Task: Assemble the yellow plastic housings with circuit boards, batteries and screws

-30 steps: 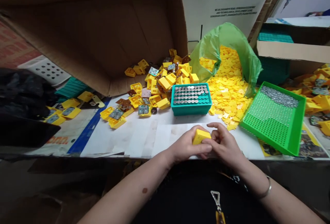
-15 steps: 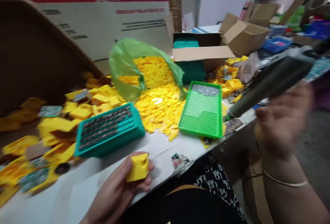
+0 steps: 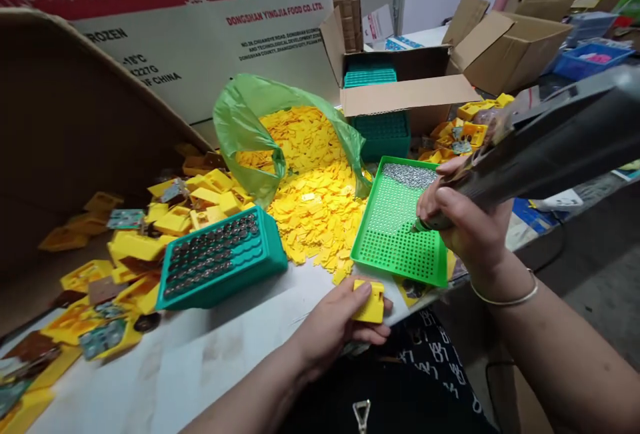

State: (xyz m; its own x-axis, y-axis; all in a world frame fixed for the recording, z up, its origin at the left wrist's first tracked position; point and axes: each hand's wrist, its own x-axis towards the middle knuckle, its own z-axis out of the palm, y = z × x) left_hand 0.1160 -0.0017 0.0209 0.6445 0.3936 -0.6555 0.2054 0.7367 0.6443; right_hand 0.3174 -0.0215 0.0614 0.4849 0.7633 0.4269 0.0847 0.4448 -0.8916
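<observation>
My left hand (image 3: 345,311) is closed round a small yellow plastic case (image 3: 369,302), thumb on top, near the table's front edge. My right hand (image 3: 470,224) grips a dark electric screwdriver (image 3: 545,147). Its tip points down at the green perforated tray (image 3: 400,257), close to the boundary between filled and bare holes; whether it touches a screw I cannot tell. Small silvery screws (image 3: 407,175) are heaped at the tray's far end. Left of the tray, small flat yellow pieces (image 3: 320,214) spill out of a green plastic bag (image 3: 245,114).
A teal tray (image 3: 270,254) with rows of round metallic pieces stands left of the spilled pieces. Further left lie many yellow cases (image 3: 170,217), some with circuit boards. An open carton (image 3: 410,95) holding teal trays is behind; a large printed box (image 3: 200,54) closes off the back.
My right hand has come from the right, bringing the screwdriver over the green tray and wrapping round it. My left hand, still holding the yellow case, is further right in view.
</observation>
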